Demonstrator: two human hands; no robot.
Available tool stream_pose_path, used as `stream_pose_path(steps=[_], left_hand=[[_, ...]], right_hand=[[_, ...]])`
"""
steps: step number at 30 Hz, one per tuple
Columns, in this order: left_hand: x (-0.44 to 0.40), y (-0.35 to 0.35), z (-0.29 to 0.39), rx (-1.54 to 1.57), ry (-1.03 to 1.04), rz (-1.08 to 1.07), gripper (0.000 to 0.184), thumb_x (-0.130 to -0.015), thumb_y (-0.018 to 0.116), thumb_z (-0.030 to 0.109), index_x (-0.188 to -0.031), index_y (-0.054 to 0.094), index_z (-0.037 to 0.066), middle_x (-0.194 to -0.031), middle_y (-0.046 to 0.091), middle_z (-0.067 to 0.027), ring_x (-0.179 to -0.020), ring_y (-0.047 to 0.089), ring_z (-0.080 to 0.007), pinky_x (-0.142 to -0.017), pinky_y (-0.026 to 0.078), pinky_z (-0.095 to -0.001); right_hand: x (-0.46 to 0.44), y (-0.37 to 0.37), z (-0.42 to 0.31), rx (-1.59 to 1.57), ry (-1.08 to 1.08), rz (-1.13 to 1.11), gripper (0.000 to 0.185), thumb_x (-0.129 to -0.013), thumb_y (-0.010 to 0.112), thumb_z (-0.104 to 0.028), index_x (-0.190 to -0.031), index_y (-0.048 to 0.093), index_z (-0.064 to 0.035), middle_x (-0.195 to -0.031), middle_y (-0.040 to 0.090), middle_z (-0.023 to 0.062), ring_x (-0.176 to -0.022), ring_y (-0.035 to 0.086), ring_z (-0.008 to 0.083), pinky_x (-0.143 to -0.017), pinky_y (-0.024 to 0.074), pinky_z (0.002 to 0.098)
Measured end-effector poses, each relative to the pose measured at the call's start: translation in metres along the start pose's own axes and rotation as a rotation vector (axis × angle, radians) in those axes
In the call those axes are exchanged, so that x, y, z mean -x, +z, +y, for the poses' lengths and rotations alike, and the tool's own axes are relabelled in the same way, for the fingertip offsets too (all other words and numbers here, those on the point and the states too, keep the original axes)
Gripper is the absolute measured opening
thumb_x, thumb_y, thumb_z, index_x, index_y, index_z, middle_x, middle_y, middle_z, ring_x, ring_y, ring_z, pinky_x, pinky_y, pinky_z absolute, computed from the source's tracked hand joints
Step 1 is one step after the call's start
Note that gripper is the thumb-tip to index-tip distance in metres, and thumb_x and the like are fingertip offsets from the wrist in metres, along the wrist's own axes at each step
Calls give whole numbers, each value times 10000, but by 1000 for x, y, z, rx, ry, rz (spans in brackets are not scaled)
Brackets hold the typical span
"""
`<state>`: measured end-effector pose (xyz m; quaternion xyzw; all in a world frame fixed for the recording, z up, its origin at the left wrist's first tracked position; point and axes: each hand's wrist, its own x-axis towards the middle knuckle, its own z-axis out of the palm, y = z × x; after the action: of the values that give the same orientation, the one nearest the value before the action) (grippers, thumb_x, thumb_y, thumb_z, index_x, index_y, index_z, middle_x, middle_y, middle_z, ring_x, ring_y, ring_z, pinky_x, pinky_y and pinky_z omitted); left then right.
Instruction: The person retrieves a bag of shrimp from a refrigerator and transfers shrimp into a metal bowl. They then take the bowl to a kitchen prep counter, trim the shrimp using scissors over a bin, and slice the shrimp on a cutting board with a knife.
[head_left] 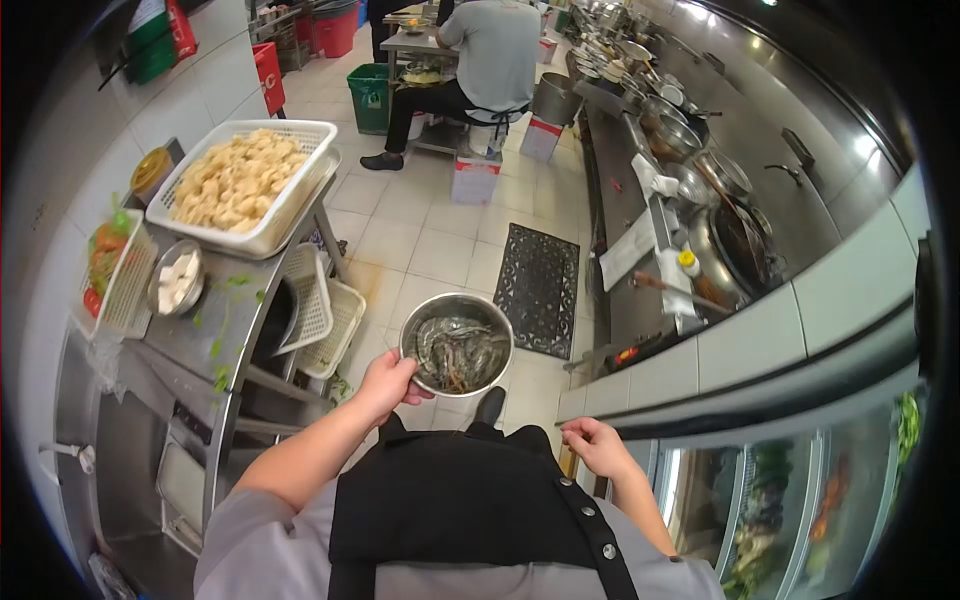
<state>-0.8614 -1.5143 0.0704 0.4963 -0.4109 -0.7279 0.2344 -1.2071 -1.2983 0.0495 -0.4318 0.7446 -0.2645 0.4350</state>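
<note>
My left hand [388, 385] grips the rim of a round metal bowl [507, 335], its thumb at the edge and its fingers under the side. Raw grey shrimp [460, 352] lie in the bowl, which I hold out in front of my black apron [450, 495]. My right hand [597, 446] hangs off to the right with its fingers loosely bent, and nothing shows in it. Close by that hand is the frame of a glass-topped cold cabinet [770, 500] with vegetables inside.
On the left, a steel table [225, 300] bears a white basket [245, 240] of pale golden pieces and a small bowl [165, 300]. Ahead, a person [490, 60] sits on a stool. A black mat [540, 290] lies before the cooking line with its wok [725, 250].
</note>
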Motion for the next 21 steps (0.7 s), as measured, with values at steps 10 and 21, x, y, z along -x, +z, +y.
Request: stream_pose_path(steps=[10,21], left_hand=[[-219,31,143,44,-77,140,343,-937,465,150,-1223,515,-33,-1074,702,-167,-733,744,-247,-548,575,-294],[-559,-33,274,94,-126,224,408,-984,443,259,-1317,456,24,-1044,710,-144,-716,742,-238,-587,559,-362]], right_hand=[[-331,-94,-128,-47,-119,-415,337,-998,633,-272,-1196,642,0,-959,705,61,-818,652,127,-750,549,296],[-658,-64,-298,-172,48,-490,589,-1038,524,-430,-1446,444,-13,-1110,676,107,-812,678,145,-677,531,282]])
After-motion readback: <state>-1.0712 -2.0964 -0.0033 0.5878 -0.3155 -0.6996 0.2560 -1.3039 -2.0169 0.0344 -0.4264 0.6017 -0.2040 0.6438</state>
